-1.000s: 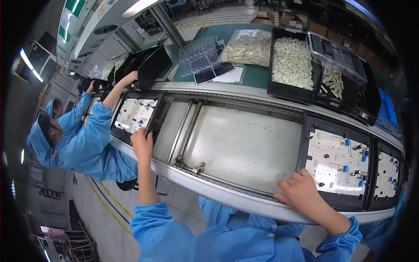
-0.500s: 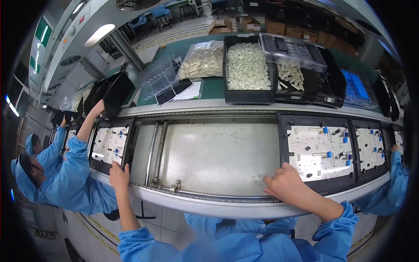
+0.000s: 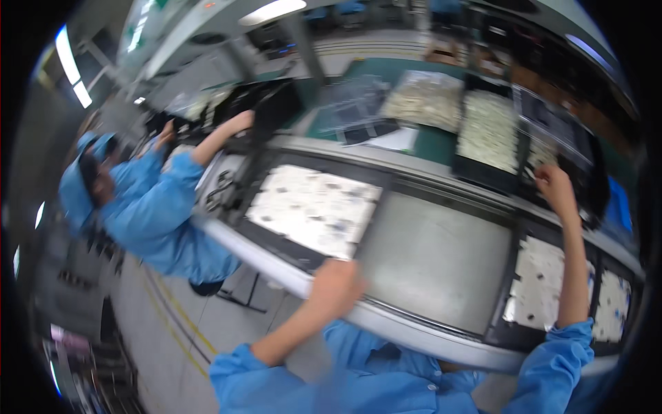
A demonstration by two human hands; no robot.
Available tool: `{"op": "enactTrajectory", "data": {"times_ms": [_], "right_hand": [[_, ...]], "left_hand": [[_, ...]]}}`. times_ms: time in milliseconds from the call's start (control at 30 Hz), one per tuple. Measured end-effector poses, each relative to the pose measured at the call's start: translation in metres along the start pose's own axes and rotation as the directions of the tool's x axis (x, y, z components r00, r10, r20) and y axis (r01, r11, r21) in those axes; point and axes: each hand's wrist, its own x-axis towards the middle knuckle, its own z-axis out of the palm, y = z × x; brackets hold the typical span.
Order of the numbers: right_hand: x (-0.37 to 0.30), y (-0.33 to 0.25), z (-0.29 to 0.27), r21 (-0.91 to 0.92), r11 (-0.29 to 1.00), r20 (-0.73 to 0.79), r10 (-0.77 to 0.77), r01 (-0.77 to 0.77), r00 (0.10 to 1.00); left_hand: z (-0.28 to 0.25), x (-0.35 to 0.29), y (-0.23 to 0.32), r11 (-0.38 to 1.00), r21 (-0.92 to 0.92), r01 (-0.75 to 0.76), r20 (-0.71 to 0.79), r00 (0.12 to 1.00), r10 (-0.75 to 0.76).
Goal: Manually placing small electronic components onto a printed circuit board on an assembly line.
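Note:
My left hand [image 3: 336, 290], blurred, has its fingers curled at the near right edge of a black carrier frame [image 3: 289, 261]. In that frame lies a white circuit board [image 3: 314, 207] with small dark and blue parts on it. My right hand [image 3: 555, 186] is at the bin of loose off-white parts [image 3: 541, 153], its fingers bent together and pointing down; whatever they hold is hidden. Below my right forearm, another white board [image 3: 538, 283] sits in its own black frame on the line.
Bare metal bed [image 3: 434, 255] shows between the two frames. Behind the rail stand a black bin of pale parts [image 3: 486, 131], a bag of parts [image 3: 424, 100] and clear plastic trays [image 3: 355, 103]. A co-worker in blue [image 3: 152, 214] reaches into a black bin at left.
The view has turned left. The left frame and board have slid right along the line with my left hand, narrowing the gap. My right hand has left the right frame and reached up to the bin.

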Motion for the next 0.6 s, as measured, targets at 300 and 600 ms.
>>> {"op": "enactTrajectory", "data": {"times_ms": [300,600], "right_hand": [[0.059,0.055,0.055,-0.226,0.958,0.120,0.208,-0.177,0.971],[0.061,-0.001,0.040,-0.467,0.836,0.091,0.371,-0.290,0.924]], "left_hand": [[0.009,-0.021,0.106,0.743,-0.497,-0.447,0.008,0.854,0.520],[0.002,-0.010,0.143,0.603,-0.635,-0.483,0.069,0.742,0.667]]}}
